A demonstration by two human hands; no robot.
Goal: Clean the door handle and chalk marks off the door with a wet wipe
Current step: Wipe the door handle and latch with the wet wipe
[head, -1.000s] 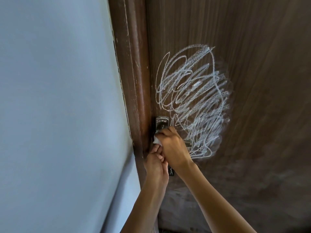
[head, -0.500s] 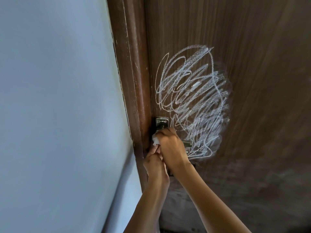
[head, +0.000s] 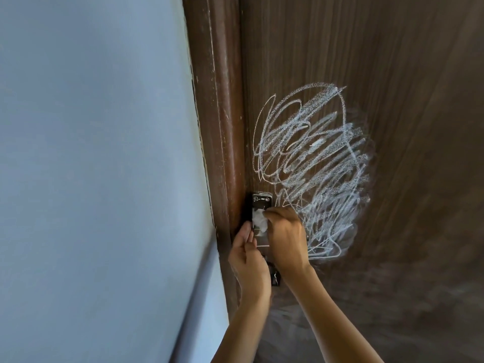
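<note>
A dark wooden door carries a big white chalk scribble above and to the right of the metal handle plate. My right hand presses a crumpled white wet wipe against the plate, below its top screws. My left hand sits just left of it at the plate's edge, fingers curled, touching the plate's side. The lever itself is hidden behind my hands; a dark bit of the lock shows beneath them.
A brown door frame runs down left of the door. A pale blue wall fills the left half. A faint wiped smear lies across the lower door.
My right hand has shifted slightly right and down, uncovering more of the wipe and plate. My left hand dropped a little and opened away from the right hand.
</note>
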